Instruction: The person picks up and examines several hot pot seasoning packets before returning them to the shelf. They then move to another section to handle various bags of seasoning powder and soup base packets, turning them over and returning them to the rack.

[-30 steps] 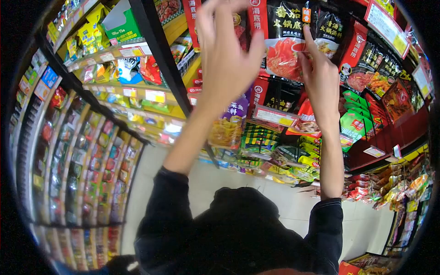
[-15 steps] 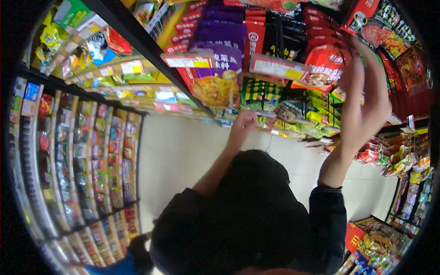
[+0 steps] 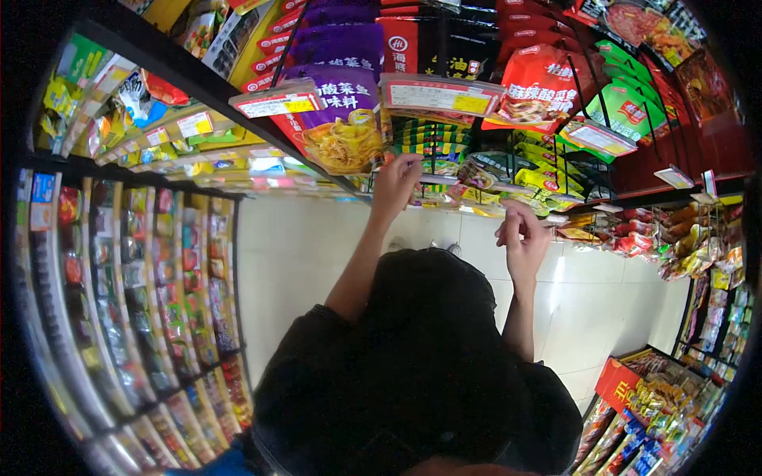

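"In the head view, where are the hands?"

"The left hand (image 3: 397, 184) is just below the purple packet (image 3: 341, 119) and beside the green-and-yellow packets (image 3: 429, 139). Its fingers are bent; I can't tell whether they grip or touch anything. The right hand (image 3: 525, 238) is just below the yellow-green packets (image 3: 548, 181), fingers loosely curled but not closed, nothing visible in it."

"What stands in the way?"

"A black shelf post (image 3: 214, 99) slants down from the upper left and ends close to the left hand. Three price tags stick out in front of the goods: the left tag (image 3: 278, 100) and the middle tag (image 3: 440, 95) above the left hand, and the right tag (image 3: 599, 137) up and to the right of the right hand. Thin black hooks run among the red packet (image 3: 540, 83) and the green packets (image 3: 627, 111)."

"And the edges, the room?"

"The rack's lower edge crosses just by both hands. Below it, pale floor (image 3: 305, 230) shows on both sides of the person's black clothing (image 3: 397, 357). Side shelves (image 3: 135, 278) bound it on the left, and a display box (image 3: 627, 389) stands at the lower right."
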Motion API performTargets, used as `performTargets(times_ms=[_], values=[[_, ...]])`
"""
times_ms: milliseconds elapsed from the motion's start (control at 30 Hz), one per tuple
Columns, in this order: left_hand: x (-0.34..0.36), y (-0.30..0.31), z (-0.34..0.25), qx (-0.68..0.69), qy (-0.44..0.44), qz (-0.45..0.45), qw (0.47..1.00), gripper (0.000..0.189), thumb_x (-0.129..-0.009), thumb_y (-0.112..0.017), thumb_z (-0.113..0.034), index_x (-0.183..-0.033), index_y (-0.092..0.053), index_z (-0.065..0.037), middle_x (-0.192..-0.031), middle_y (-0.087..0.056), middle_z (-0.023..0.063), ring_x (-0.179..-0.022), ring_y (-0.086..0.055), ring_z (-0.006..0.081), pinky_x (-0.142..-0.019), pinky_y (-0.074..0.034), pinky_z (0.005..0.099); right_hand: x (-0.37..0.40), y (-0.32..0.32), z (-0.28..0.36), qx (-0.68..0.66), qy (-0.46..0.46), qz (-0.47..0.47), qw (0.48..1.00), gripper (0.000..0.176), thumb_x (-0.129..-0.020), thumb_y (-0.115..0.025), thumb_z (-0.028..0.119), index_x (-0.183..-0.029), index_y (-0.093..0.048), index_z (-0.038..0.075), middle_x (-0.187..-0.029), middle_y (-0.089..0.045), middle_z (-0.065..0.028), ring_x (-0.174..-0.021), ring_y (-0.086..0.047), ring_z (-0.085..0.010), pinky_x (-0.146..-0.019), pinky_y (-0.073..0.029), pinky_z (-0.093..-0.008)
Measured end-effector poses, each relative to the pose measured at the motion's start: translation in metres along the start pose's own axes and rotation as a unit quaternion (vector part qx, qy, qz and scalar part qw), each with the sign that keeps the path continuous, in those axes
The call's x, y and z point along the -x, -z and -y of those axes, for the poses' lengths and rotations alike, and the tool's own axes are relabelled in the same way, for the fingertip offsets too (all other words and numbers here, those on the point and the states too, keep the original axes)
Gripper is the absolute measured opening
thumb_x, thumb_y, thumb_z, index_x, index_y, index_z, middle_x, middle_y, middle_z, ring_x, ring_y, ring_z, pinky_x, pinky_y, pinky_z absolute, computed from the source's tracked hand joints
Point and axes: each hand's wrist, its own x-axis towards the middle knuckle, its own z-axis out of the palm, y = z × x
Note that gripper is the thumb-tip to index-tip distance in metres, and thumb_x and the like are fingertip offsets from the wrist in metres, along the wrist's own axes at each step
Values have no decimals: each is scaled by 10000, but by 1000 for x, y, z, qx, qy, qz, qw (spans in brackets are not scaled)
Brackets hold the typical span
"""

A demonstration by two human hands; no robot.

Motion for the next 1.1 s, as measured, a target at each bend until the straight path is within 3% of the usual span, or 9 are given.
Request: performTargets(times_ms=[100, 200, 333, 433, 700, 800, 900, 1000, 1100], values=[[-16, -15, -8, 88, -61, -57, 993, 465, -1008, -662, -201, -1402, -500, -15, -1034, -700, 137, -843, -734, 196, -601, -592, 306, 5, 2, -9, 5, -4, -1, 1000, 195, -1045, -599, 146, -1135, -728, 30, -636, -661, -41, -554, -654, -87, -494, -485, -233], [-30, -32, -31, 329, 32, -42, 943, 522, -1026, -619, -176, -1500, -413, -96, -1267, -647, 149, -1148, -670, 259, -819, -600, 356, 7, 1, -11, 5, 2, -3, 1000, 186, -1044, -599, 137, -1131, -728, 35, -646, -665, -43, -559, -661, -92, -495, -491, -235], [-74, -48, -13, 554, -23, 3, 832, 481, -1012, -636, -111, -1442, -422, -77, -1419, -536, 138, -1443, -429, 341, -1221, -380, 485, 10, 5, -17, -1, 2, -2, 1000, 180, -1040, -600, 121, -1140, -728, 45, -654, -666, -44, -563, -665, -94, -498, -502, -240], [-91, -51, 1, 639, -6, 5, 769, 649, -938, -743, -55, -1452, -353, -126, -1405, -485, 124, -1431, -416, 351, -1207, -395, 500, 12, 10, -19, -5, 9, -10, 1000, 189, -1044, -592, 120, -1149, -728, 42, -645, -647, -34, -558, -646, -85, -498, -494, -234], [-16, -83, -7, 509, 0, -35, 860, 514, -954, -755, -138, -1323, -397, -139, -1160, -615, 62, -1017, -689, 244, -955, -589, 457, 11, 25, -21, -10, -1, -48, 999, 203, -1054, -569, 113, -1142, -728, 22, -615, -603, -12, -540, -602, -67, -502, -468, -219], [8, -99, -12, 471, 2, -50, 881, 430, -967, -735, -135, -1296, -459, -138, -1117, -646, 43, -952, -705, 202, -848, -616, 390, 6, 30, -22, 7, -7, -42, 999, 205, -1050, -578, 123, -1146, -727, 20, -758, -657, -44, -678, -657, -89, -574, -500, -222], [15, -108, 5, 493, -9, 58, 868, 502, -987, -715, -167, -1400, -430, -155, -1129, -664, 24, -1054, -686, 178, -930, -580, 350, -12, 30, -8, 23, 72, -52, 996, 303, -987, -659, 114, -1282, -680, 51, -1053, -719, -108, -962, -700, -155, -797, -559, -289], [43, -122, -16, 488, -6, 41, 872, 512, -1007, -685, -169, -1445, -421, -159, -1220, -652, 45, -1109, -673, 176, -895, -587, 329, -37, 22, 17, -87, 166, 14, 982, 472, -969, -687, 136, -1419, -575, 45, -1299, -647, -130, -1125, -656, -209, -938, -525, -290], [48, -127, -21, 481, -35, 24, 876, 519, -1013, -664, -148, -1458, -397, -159, -1280, -616, 59, -1150, -652, 187, -901, -583, 339, -49, 15, 40, -127, 188, 138, 964, 542, -972, -695, 152, -1468, -512, 34, -1353, -632, -136, -1100, -666, -235, -955, -521, -288]])
